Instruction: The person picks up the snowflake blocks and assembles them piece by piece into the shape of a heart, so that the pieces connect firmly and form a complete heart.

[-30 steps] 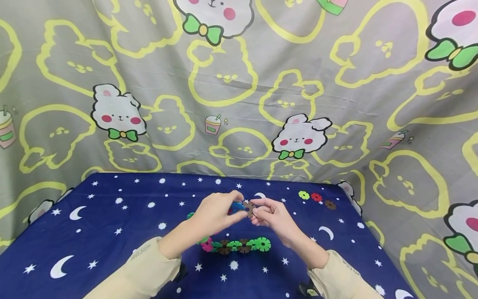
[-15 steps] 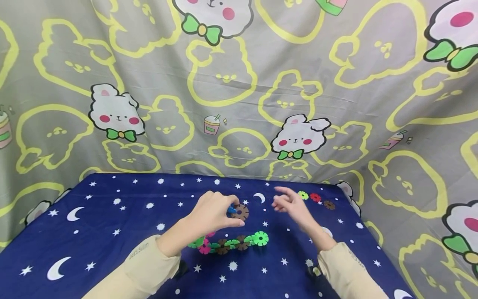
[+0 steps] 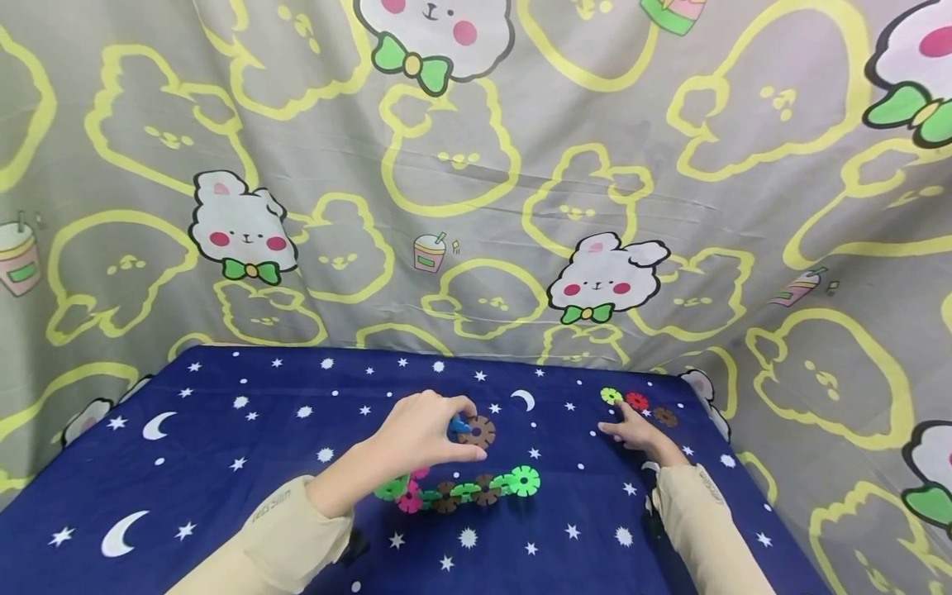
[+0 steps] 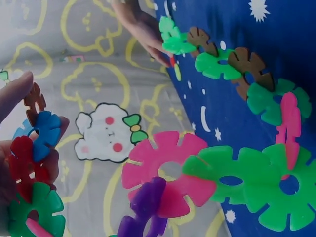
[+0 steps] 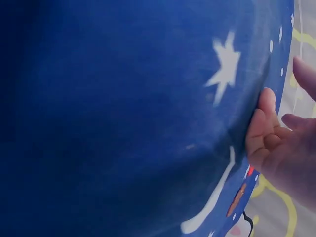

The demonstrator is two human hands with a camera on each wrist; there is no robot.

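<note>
My left hand grips one end of a chain of slotted flower-shaped plastic discs, thumb and fingers about its blue disc and brown disc. Red, green, purple and pink discs follow on the chain in the left wrist view. Its other stretch, green and brown, runs across in front of the left hand and ends in a bright green disc. My right hand reaches out over the far right of the table, fingers extended and holding nothing, fingertips just short of a loose yellow-green disc.
A loose red disc and a loose brown disc lie beside the yellow-green one, near the back right corner. The table wears a dark blue cloth with stars and moons. A patterned grey curtain hangs behind it.
The right hand has let go of the brown disc at the chain's end and moved right to the loose discs. The left hand still holds the chain, slightly lower.
</note>
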